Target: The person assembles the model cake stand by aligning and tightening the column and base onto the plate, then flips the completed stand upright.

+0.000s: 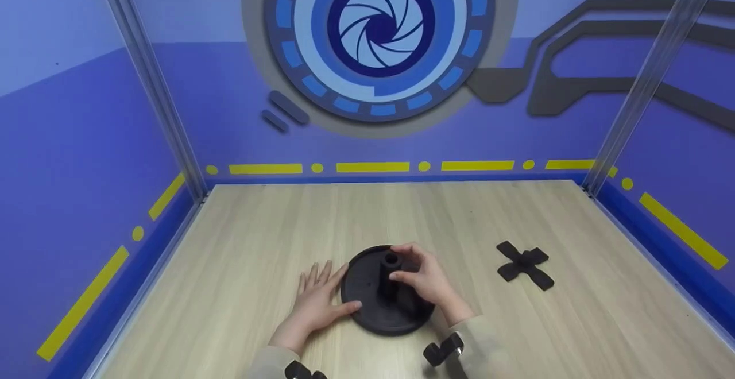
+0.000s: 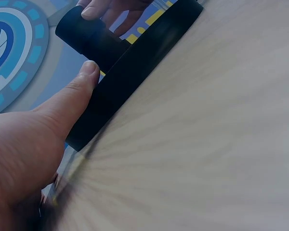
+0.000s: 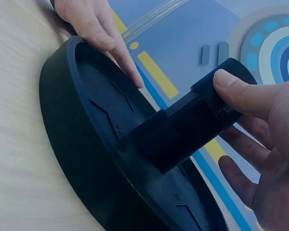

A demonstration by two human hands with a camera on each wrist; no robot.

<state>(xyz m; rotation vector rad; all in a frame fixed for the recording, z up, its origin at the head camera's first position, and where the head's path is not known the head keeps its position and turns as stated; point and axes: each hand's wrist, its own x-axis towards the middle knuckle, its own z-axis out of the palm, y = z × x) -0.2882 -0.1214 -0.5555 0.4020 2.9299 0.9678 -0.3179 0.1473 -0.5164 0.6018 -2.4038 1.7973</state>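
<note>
A round black base (image 1: 367, 316) with a raised rim lies on the wooden table. From its middle rises a black hollow post (image 1: 388, 281), with a ring-shaped open top and, in the right wrist view, a cut-out side (image 3: 188, 113). My right hand (image 1: 428, 281) pinches the post's upper end between thumb and fingers. At the base's left side rests my left hand (image 1: 317, 304), its fingers spread and straight. The left thumb (image 2: 72, 98) touches the rim, and the index finger lies along the edge. Small raised marks show on the base's floor in the right wrist view.
A black four-armed cross piece (image 1: 523, 264) lies on the table to the right of the base. Blue printed walls (image 1: 229, 97) and metal corner posts (image 1: 152, 80) enclose the table's back and sides. Each wrist carries a black camera mount (image 1: 443, 349).
</note>
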